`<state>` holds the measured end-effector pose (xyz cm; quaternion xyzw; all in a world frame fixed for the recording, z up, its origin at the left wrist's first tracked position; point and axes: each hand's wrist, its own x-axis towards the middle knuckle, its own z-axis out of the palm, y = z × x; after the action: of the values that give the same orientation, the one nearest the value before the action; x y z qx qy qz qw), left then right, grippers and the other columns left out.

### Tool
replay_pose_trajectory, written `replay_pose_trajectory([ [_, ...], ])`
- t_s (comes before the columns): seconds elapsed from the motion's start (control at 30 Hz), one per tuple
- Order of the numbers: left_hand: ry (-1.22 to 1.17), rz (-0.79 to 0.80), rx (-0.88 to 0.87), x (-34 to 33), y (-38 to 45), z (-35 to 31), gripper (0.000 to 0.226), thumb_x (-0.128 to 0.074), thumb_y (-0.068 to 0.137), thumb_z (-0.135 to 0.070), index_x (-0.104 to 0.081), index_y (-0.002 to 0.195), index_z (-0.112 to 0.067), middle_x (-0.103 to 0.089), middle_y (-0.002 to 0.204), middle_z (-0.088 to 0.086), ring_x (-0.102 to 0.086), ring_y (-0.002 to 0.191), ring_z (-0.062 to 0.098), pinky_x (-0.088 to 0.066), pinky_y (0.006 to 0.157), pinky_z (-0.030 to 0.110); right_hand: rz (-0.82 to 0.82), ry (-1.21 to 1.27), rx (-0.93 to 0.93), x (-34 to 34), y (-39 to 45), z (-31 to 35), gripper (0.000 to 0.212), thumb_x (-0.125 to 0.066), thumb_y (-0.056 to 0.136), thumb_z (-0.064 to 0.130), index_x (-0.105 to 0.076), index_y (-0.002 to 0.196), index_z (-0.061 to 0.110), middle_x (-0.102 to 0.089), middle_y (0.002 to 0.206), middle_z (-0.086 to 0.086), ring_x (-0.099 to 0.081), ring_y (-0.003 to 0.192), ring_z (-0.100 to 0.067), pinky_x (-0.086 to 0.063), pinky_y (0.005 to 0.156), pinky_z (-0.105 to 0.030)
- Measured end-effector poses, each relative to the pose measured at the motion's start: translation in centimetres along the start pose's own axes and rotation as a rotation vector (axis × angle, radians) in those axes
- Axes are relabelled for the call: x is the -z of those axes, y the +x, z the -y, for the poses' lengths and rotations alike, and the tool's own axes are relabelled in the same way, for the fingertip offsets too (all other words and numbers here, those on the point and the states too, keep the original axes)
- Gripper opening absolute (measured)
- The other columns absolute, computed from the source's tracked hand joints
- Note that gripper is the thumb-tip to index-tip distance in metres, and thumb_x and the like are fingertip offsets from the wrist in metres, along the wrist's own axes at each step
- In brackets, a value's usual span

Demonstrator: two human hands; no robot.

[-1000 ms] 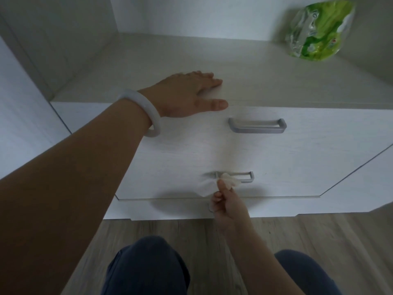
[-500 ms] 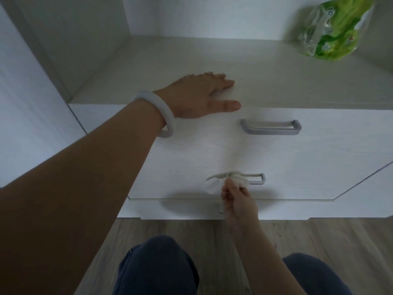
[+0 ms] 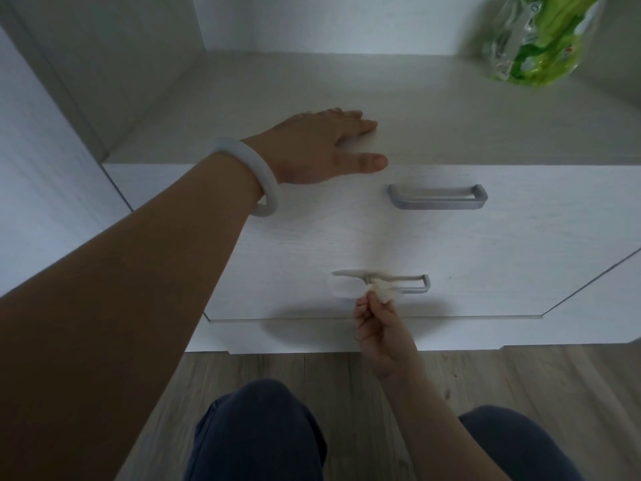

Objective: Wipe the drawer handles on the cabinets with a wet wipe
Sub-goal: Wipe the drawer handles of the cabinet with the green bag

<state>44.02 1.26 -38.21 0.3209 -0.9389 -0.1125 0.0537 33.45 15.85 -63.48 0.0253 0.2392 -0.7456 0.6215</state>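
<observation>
Right hand (image 3: 379,328) pinches wet wipe (image 3: 350,289) on lower handle (image 3: 412,284), axis running rightward; left hand (image 3: 322,147) flat, open on cabinet top (image 3: 451,109).

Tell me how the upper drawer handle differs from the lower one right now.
The upper handle is bare and untouched; the lower handle has a wet wipe draped over its left part, pinched there by the right hand. The upper handle shows whole; the lower handle shows only its right end. The upper handle looks larger in this view. Both are grey metal bar handles on white drawer fronts.
</observation>
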Motion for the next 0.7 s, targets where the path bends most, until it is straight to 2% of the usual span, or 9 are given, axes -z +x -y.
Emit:
replay_pose_trajectory([
  [0.13, -0.014, 0.003, -0.001, 0.0, -0.1, 0.1, 0.074, -0.041, 0.087, -0.065, -0.021, 0.151, -0.033, -0.013, 0.160, -0.010, -0.009, 0.147, 0.009, -0.005, 0.117, 0.030, -0.015, -0.061, -0.021, 0.1, -0.1, 1.1, 0.027, -0.082, 0.065, 0.002, -0.066, 0.086, 0.003, -0.064, 0.075, -0.008, -0.062, 0.061, -0.011, -0.053, 0.055, -0.018],
  [0.2, -0.026, 0.000, 0.000, 0.0, -0.2, 0.1, 0.073, -0.042, 0.088, -0.064, -0.022, 0.151, -0.034, -0.013, 0.159, -0.011, -0.009, 0.146, 0.008, -0.005, 0.118, 0.030, 0.013, -0.081, -0.012, 0.2, -0.2, 1.7, 0.043, -0.093, 0.047, 0.002, -0.068, 0.081, 0.002, -0.063, 0.074, -0.008, -0.060, 0.058, -0.011, -0.052, 0.053, -0.019],
  [0.27, -0.030, -0.004, -0.004, 0.1, -0.2, 0.0, 0.072, -0.042, 0.088, -0.063, -0.022, 0.151, -0.034, -0.014, 0.159, -0.011, -0.009, 0.146, 0.007, -0.004, 0.117, 0.029, 0.032, -0.077, 0.002, 0.5, -0.6, 2.6, 0.060, -0.096, 0.038, 0.004, -0.065, 0.090, 0.002, -0.063, 0.078, -0.009, -0.056, 0.056, -0.010, -0.050, 0.052, -0.018],
  [0.33, -0.028, -0.007, -0.006, 0.2, -0.2, 0.0, 0.072, -0.043, 0.088, -0.062, -0.022, 0.151, -0.034, -0.014, 0.159, -0.010, -0.009, 0.146, 0.008, -0.005, 0.117, 0.029, 0.023, -0.019, 0.027, 1.1, -1.0, 4.3, 0.064, -0.092, 0.050, 0.003, -0.060, 0.106, 0.002, -0.065, 0.085, -0.008, -0.052, 0.057, -0.008, -0.048, 0.052, -0.017],
  [0.4, -0.026, -0.010, -0.007, 0.1, -0.2, 0.0, 0.072, -0.043, 0.088, -0.063, -0.023, 0.150, -0.033, -0.014, 0.159, -0.010, -0.010, 0.146, 0.008, -0.005, 0.118, 0.030, -0.042, -0.046, 0.067, 1.4, -1.5, 6.6, 0.035, -0.071, 0.077, 0.002, -0.061, 0.111, 0.005, -0.064, 0.085, -0.006, -0.049, 0.057, -0.006, -0.046, 0.052, -0.015],
  [0.47, -0.033, -0.016, -0.005, 0.0, -0.1, 0.0, 0.074, -0.043, 0.086, -0.065, -0.024, 0.150, -0.034, -0.015, 0.159, -0.010, -0.010, 0.146, 0.007, -0.006, 0.119, 0.031, -0.148, -0.261, 0.086, 1.2, -2.1, 8.6, 0.020, -0.054, 0.090, 0.002, -0.063, 0.107, 0.005, -0.059, 0.080, -0.004, -0.051, 0.058, -0.006, -0.047, 0.052, -0.014],
  [0.53, -0.032, -0.018, 0.001, 0.0, 0.0, 0.0, 0.074, -0.043, 0.085, -0.066, -0.024, 0.150, -0.034, -0.015, 0.159, -0.011, -0.010, 0.146, 0.007, -0.005, 0.119, 0.031, -0.276, -0.589, 0.143, 1.1, -2.4, 10.1, 0.020, -0.058, 0.090, 0.001, -0.063, 0.110, 0.000, -0.059, 0.079, -0.007, -0.057, 0.064, -0.011, -0.052, 0.059, -0.019],
  [0.63, -0.020, -0.022, 0.001, 0.0, 0.0, -0.1, 0.073, -0.043, 0.087, -0.064, -0.023, 0.150, -0.034, -0.015, 0.159, -0.011, -0.010, 0.146, 0.007, -0.005, 0.117, 0.029, -0.386, -1.134, 0.297, 0.3, -2.6, 11.4, 0.024, -0.058, 0.090, -0.002, -0.059, 0.113, 0.001, -0.067, 0.091, -0.012, -0.065, 0.077, -0.022, -0.056, 0.080, -0.038],
  [0.7, -0.021, -0.022, -0.003, 0.0, 0.0, -0.2, 0.073, -0.043, 0.087, -0.064, -0.023, 0.150, -0.033, -0.015, 0.159, -0.010, -0.010, 0.146, 0.008, -0.005, 0.117, 0.029, -0.389, -1.470, 0.382, -0.7, -2.7, 11.2, 0.020, -0.055, 0.092, 0.005, -0.061, 0.110, 0.011, -0.068, 0.091, -0.005, -0.066, 0.082, -0.022, -0.055, 0.085, -0.045],
])
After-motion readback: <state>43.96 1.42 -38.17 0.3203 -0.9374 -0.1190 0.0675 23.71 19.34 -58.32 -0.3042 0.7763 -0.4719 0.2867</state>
